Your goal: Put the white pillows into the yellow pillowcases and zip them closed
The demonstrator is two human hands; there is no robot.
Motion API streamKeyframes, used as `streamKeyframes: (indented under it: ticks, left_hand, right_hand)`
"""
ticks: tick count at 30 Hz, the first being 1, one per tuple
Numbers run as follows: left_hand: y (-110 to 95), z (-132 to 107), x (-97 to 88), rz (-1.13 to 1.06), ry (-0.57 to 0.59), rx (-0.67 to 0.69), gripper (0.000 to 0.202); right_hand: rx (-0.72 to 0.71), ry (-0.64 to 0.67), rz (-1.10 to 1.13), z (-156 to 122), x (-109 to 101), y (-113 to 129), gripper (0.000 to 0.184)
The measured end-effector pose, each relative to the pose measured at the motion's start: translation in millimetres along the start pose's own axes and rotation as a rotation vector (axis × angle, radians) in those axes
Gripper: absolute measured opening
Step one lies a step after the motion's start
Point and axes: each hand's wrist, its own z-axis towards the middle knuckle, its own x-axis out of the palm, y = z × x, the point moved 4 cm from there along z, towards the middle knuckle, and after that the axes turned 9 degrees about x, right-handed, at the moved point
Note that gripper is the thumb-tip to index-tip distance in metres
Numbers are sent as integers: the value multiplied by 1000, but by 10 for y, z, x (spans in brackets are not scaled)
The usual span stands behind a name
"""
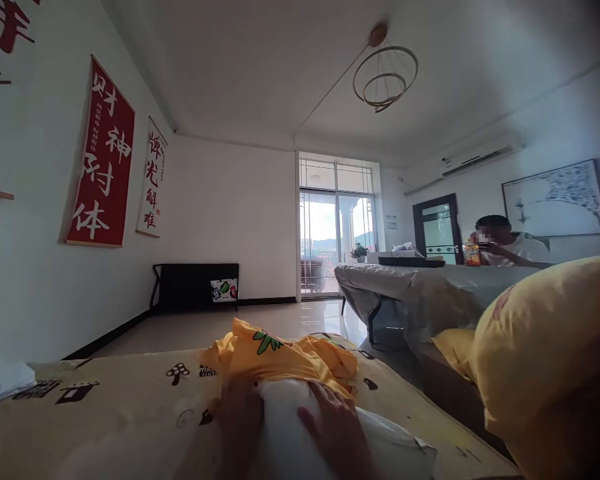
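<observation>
A white pillow [285, 427] lies in front of me, with its far end inside the mouth of an orange pillowcase [280, 357] that has a green leaf print. The case is bunched up over the pillow's end. At the left of the mouth, my left hand [237, 410] is closed at the fabric's edge; its fingers are dark and partly hidden. On the pillow's right side, my right hand [337, 423] is closed round it, thumb on the white surface and fingertips against the case's edge. Beneath is a cream printed sheet [145, 387].
A large yellow pillow [545, 333] stands close on the right. Behind it is a plastic-covered table [400, 280], with a black tray [411, 262] on it and a seated person [510, 247] beyond. White fabric [5, 381] lies at the left edge. A black folded frame [195, 287] leans against the wall.
</observation>
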Motion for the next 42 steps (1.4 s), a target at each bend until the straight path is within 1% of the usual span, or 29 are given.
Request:
streamKeyframes:
  ticks: [2,4,6,8,10,12,14,15,18,21,24,26,29,32,34,35,37,39,42]
  left_hand:
    - [-22,-12,25,-67,-27,4,30]
    - [-16,-29,24,-151,-75,17,27]
    - [14,-69,15,-209,-136,22,24]
    - [31,-126,10,-221,-194,41,25]
    - [5,-184,6,-204,-250,78,26]
    - [-76,-227,7,-194,-270,156,25]
    - [-176,-249,5,-210,-252,231,23]
    - [-218,-252,3,-218,-227,255,22]
    - [-293,-237,-13,-246,-85,308,22]
    - [-272,-198,-52,-282,41,325,33]
    - [-172,-162,-75,-273,76,247,41]
    - [-94,-162,-68,-236,43,178,42]
    - [-8,-216,-16,-227,-11,143,36]
    - [71,-284,72,-309,11,117,24]
    - [141,-297,94,-348,9,56,15]
    - [176,-292,87,-356,-1,25,16]
    - [238,-275,45,-356,-30,-18,23]
    - [291,-284,4,-360,-46,-61,26]
    - [330,-397,10,-380,-38,-129,27]
  right_hand:
    - [48,32,-88,-33,-48,85,52]
    - [70,21,-186,-32,-27,219,53]
    - [59,19,-261,3,77,353,50]
    - [36,47,-326,69,222,436,43]
    - [0,108,-393,165,347,457,33]
    - [-27,179,-433,280,402,417,31]
    - [-19,211,-431,389,368,322,31]
    - [0,203,-422,430,324,256,30]
    - [65,134,-402,465,165,38,31]
    - [76,83,-400,393,52,-113,36]
    - [37,82,-423,306,3,-143,36]
    - [26,91,-439,272,-6,-132,34]
    - [-10,82,-451,249,14,-100,34]
    - [-43,56,-421,224,89,-51,36]
    - [-55,43,-377,187,163,11,36]
    - [-68,34,-355,159,201,57,36]
    - [-111,20,-328,86,266,174,34]
    - [-148,16,-329,2,302,300,34]
    - [-128,43,-320,-102,276,431,33]
